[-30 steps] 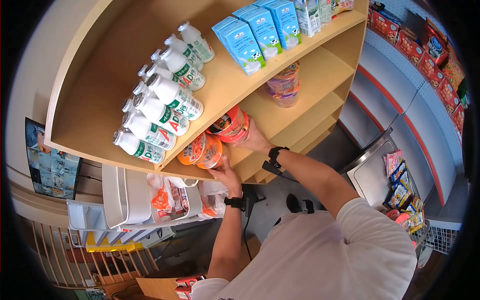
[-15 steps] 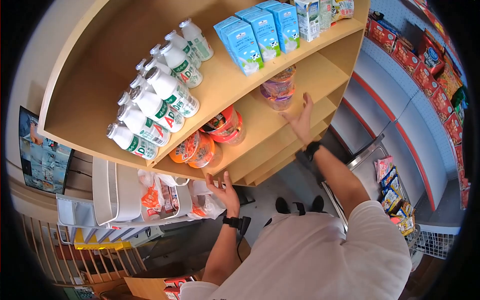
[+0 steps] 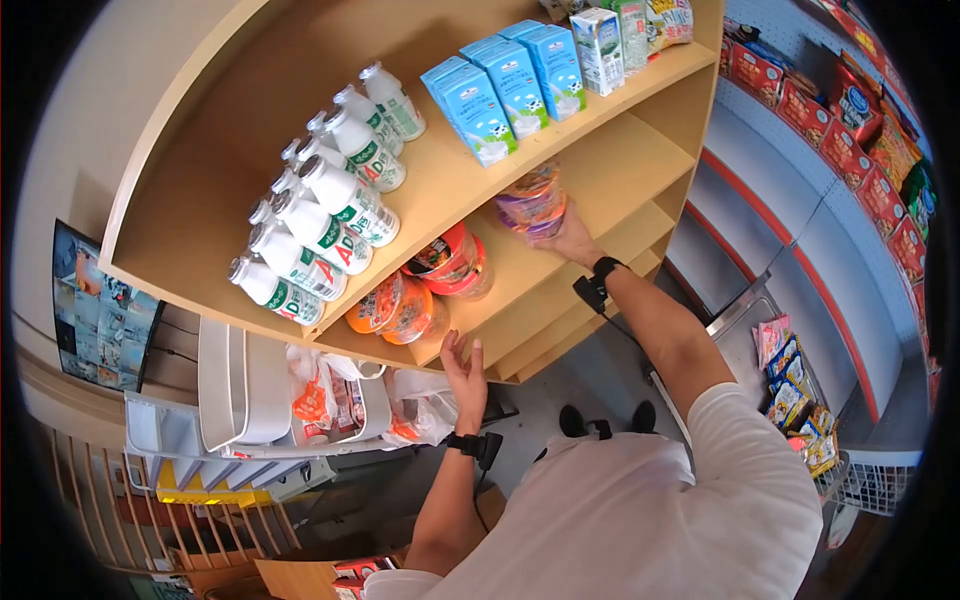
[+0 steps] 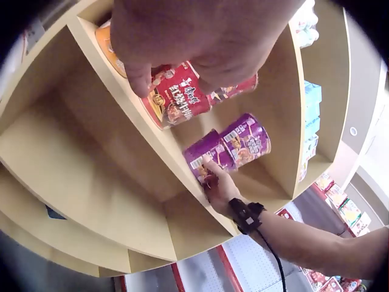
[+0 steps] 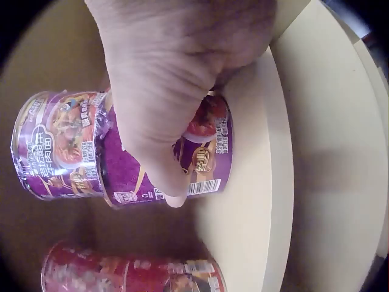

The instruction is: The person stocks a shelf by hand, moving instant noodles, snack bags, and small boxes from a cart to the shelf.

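My right hand (image 3: 572, 238) grips the lower of two stacked purple instant noodle cups (image 3: 528, 192) on the second shelf. In the right wrist view its thumb lies across that lower cup (image 5: 209, 164), and the upper cup (image 5: 58, 146) shows beyond the hand. My left hand (image 3: 464, 375) holds nothing, fingers loosely extended at the front edge of the shelf, near the orange noodle cups (image 3: 385, 308). Between these and the purple stack stand red noodle cups (image 3: 450, 262); the left wrist view has their labels (image 4: 179, 100) partly covered by the left hand.
On the shelf above stand white drink bottles (image 3: 330, 215) and blue milk cartons (image 3: 510, 85). Below are more wooden shelves (image 4: 79, 176). A metal cart (image 3: 740, 315) with snack packets (image 3: 795, 385) is at the right; a white bin (image 3: 235, 385) sits at the left.
My right hand has left the red noodle cups, crossed right and taken hold of the purple stack, which has shifted left toward the red cups. My left hand has come off the orange cups.
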`<state>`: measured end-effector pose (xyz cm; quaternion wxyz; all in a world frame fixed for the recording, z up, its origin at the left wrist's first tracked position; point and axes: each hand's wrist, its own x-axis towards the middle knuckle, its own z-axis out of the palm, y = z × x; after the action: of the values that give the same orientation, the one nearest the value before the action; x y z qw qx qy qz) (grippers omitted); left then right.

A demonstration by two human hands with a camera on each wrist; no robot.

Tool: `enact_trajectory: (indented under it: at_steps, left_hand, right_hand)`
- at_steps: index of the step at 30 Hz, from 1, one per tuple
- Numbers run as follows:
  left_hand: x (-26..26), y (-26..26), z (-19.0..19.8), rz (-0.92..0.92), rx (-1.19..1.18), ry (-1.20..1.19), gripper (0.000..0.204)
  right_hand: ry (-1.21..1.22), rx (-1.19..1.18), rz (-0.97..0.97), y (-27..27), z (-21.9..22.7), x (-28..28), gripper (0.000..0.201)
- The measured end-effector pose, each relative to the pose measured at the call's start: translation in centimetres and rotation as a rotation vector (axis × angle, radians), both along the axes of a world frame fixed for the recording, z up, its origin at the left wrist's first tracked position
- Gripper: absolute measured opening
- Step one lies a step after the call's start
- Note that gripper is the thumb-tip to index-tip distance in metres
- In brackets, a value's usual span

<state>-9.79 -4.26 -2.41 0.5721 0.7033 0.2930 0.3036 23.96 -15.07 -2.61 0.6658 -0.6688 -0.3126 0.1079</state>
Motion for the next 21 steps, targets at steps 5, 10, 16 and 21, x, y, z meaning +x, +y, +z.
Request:
enact_trajectory:
  at_steps: [5, 10, 16, 21]
  left_hand:
    - [-0.4, -0.6, -0.5, -0.066, 0.008, 0.061, 0.063]
    - [0.5, -1.6, -0.5, -0.151, -0.032, 0.079, 0.062]
    - [1.9, -3.7, -1.0, -0.316, 0.024, 0.06, 0.047]
    - [1.4, -6.1, -3.6, -0.606, -0.037, 0.167, 0.039]
  right_hand:
    - [-0.043, 0.072, -0.04, 2.2, -0.7, -1.8, 0.126]
    - [-0.056, -0.02, -0.063, 2.1, 0.7, -3.3, 0.122]
    - [-0.138, -0.05, -0.16, 0.0, 1.4, -5.8, 0.105]
    - [-0.277, -0.083, -0.479, -12.5, -0.8, -12.1, 0.081]
